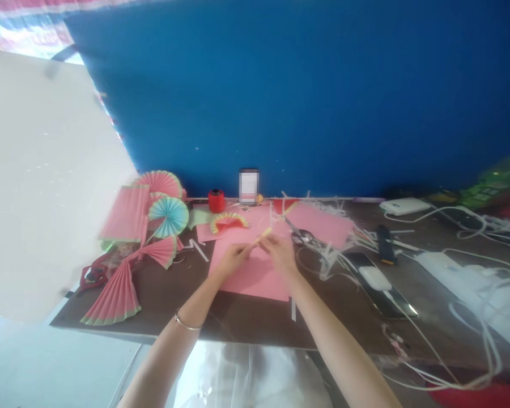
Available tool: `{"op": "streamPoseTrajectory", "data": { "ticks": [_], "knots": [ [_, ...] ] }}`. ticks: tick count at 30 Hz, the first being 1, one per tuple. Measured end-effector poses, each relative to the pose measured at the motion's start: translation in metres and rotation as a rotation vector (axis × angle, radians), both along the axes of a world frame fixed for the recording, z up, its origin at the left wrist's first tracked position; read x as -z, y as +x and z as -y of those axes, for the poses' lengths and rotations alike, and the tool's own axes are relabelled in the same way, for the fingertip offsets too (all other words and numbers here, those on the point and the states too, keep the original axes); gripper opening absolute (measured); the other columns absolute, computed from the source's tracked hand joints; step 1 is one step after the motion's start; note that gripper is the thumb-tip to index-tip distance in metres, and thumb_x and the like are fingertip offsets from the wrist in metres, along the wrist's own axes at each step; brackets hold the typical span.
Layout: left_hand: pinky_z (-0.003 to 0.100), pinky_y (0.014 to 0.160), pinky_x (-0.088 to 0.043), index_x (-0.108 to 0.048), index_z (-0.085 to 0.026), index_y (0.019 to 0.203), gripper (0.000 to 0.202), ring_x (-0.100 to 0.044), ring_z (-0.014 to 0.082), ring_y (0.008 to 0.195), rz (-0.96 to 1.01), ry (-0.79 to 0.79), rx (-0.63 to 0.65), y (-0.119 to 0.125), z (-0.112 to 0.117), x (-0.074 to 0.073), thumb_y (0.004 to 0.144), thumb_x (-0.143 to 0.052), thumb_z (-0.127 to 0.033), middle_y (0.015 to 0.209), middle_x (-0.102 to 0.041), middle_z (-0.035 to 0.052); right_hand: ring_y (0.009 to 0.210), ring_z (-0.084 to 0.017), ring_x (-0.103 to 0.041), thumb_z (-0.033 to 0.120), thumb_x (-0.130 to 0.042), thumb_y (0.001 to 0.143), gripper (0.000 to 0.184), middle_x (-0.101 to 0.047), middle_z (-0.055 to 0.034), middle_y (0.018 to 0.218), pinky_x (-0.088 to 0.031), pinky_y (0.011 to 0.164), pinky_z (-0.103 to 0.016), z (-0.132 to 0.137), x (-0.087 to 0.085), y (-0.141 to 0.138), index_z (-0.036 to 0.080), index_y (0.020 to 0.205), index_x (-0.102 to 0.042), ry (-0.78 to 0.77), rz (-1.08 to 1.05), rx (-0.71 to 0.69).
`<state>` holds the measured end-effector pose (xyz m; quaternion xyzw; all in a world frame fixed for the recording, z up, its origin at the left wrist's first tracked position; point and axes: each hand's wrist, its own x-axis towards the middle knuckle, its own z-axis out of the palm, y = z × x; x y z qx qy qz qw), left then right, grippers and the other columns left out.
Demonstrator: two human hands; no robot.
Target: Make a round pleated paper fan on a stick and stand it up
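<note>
A narrow folded paper strip (264, 233) with a yellow end slants upward between my hands. My left hand (235, 258) is closed on its lower end. The fingers of my right hand (279, 253) pinch it a little further along. Both hands are above a pink paper sheet (255, 280) on the dark table. Behind them lies a small pleated paper fan (229, 222), red with a yellow edge. To the right of my right hand are black-handled scissors (301, 236).
Pink pleated fans (114, 294) and a blue rosette (169, 216) lie at left, near red-handled scissors (94, 275). A red spool (216, 201) and a propped phone (249, 187) stand at the back. Paper scraps, a black phone (382, 292), a cutter (385, 245) and white cables are at right.
</note>
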<state>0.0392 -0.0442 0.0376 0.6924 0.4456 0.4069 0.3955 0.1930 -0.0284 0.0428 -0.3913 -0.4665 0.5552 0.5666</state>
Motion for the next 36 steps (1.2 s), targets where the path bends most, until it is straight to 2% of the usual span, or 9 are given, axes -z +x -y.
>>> {"op": "streamPoseTrajectory", "data": {
  "ticks": [3,8,13,18,23,26,30,33,36],
  "knots": [
    [0.022,0.055,-0.032,-0.056,-0.014,0.061,0.042,-0.041,0.0099,0.055,-0.034,0.049,-0.021,0.001,0.000,0.003,0.084,-0.042,-0.047,0.055,-0.043,-0.0023,0.067,-0.013,-0.058,0.038,-0.077,0.059,0.022,-0.062,0.0006,0.066,-0.049,0.074,-0.030,-0.003,0.005,-0.001,0.020,0.062,-0.065,-0.007,-0.078,-0.009],
    [0.023,0.060,-0.038,-0.061,-0.014,0.081,0.032,-0.049,0.0122,0.063,-0.093,0.114,-0.011,0.000,0.001,0.004,0.087,-0.039,-0.037,0.068,-0.056,0.0012,0.071,-0.015,-0.059,0.036,-0.078,0.059,0.020,-0.063,-0.0004,0.068,-0.049,0.077,-0.032,0.000,0.001,-0.003,0.020,0.062,-0.066,-0.017,-0.154,-0.014],
    [0.024,0.064,-0.041,-0.059,-0.014,0.083,0.029,-0.054,0.0134,0.066,-0.076,0.027,0.044,0.000,0.002,0.005,0.088,-0.036,-0.031,0.070,-0.060,0.0029,0.066,-0.014,-0.059,0.037,-0.077,0.059,0.022,-0.062,-0.0001,0.065,-0.050,0.071,-0.030,0.005,-0.002,-0.004,0.018,0.064,-0.065,0.011,-0.058,0.028],
    [0.023,0.060,-0.039,-0.060,-0.014,0.099,0.036,-0.050,0.0121,0.060,-0.004,-0.028,0.043,0.003,0.003,-0.003,0.087,-0.037,-0.039,0.065,-0.055,0.0003,0.070,-0.018,-0.063,0.043,-0.072,0.063,0.026,-0.066,-0.0035,0.069,-0.051,0.074,-0.035,0.008,-0.004,-0.005,0.018,0.069,-0.066,0.051,0.102,0.079],
    [0.022,0.055,-0.036,-0.063,-0.014,0.083,0.044,-0.045,0.0101,0.052,0.029,-0.089,0.044,0.002,0.000,-0.004,0.085,-0.037,-0.049,0.057,-0.050,-0.0018,0.066,-0.017,-0.063,0.041,-0.076,0.058,0.036,-0.066,-0.0004,0.066,-0.052,0.070,-0.035,0.009,-0.006,-0.004,0.020,0.082,-0.060,0.029,0.058,0.136],
    [0.022,0.051,-0.035,-0.062,-0.013,0.077,0.045,-0.043,0.0085,0.047,0.022,-0.094,0.068,0.000,-0.001,-0.002,0.085,-0.038,-0.050,0.059,-0.053,-0.0007,0.067,-0.018,-0.063,0.041,-0.075,0.058,0.033,-0.066,-0.0018,0.068,-0.051,0.069,-0.034,0.010,-0.009,-0.004,0.019,0.078,-0.061,0.035,0.117,0.115],
    [0.022,0.057,-0.038,-0.065,-0.013,0.082,0.044,-0.049,0.0111,0.058,0.012,-0.039,0.050,0.001,-0.001,-0.003,0.085,-0.039,-0.048,0.063,-0.056,0.0015,0.063,-0.017,-0.061,0.041,-0.074,0.059,0.026,-0.065,-0.0027,0.064,-0.051,0.066,-0.033,0.011,-0.012,-0.004,0.018,0.065,-0.063,0.075,0.185,0.104],
    [0.023,0.063,-0.040,-0.066,-0.013,0.084,0.041,-0.053,0.0136,0.068,0.016,0.002,0.014,0.001,0.000,-0.005,0.084,-0.041,-0.047,0.071,-0.060,0.0036,0.063,-0.017,-0.061,0.044,-0.070,0.065,0.027,-0.064,-0.0032,0.064,-0.051,0.067,-0.033,0.011,-0.013,-0.005,0.018,0.066,-0.065,0.087,0.152,0.060],
    [0.022,0.058,-0.039,-0.066,-0.014,0.079,0.039,-0.052,0.0128,0.062,-0.022,0.016,-0.011,-0.001,-0.002,-0.002,0.083,-0.044,-0.046,0.067,-0.060,0.0025,0.067,-0.018,-0.062,0.047,-0.068,0.066,0.030,-0.066,-0.0044,0.068,-0.051,0.069,-0.034,0.010,-0.012,-0.002,0.018,0.072,-0.066,0.083,0.169,0.100]
  ]
}}
